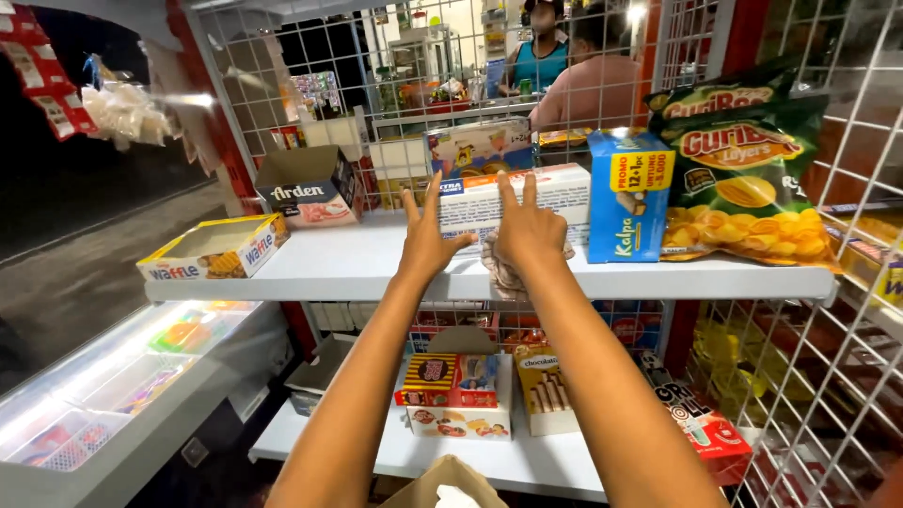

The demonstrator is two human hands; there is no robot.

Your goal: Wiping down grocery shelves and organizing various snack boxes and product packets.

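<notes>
Two bare forearms rose from the lower edge of the head view, no sleeves, watch or bracelet visible on either. The left hand [426, 240] and the right hand [529, 230] wore no gloves and showed no rings. Fingers were slim, nails short and unpainted as far as could be seen.

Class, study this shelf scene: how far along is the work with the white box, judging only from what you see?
Done: the white box already rests on the top shelf, beside the blue box.
In hand: the left hand and right hand press flat against its front, a cloth under the right hand.
Left: the box is not yet released; both hands stay on it.
</notes>
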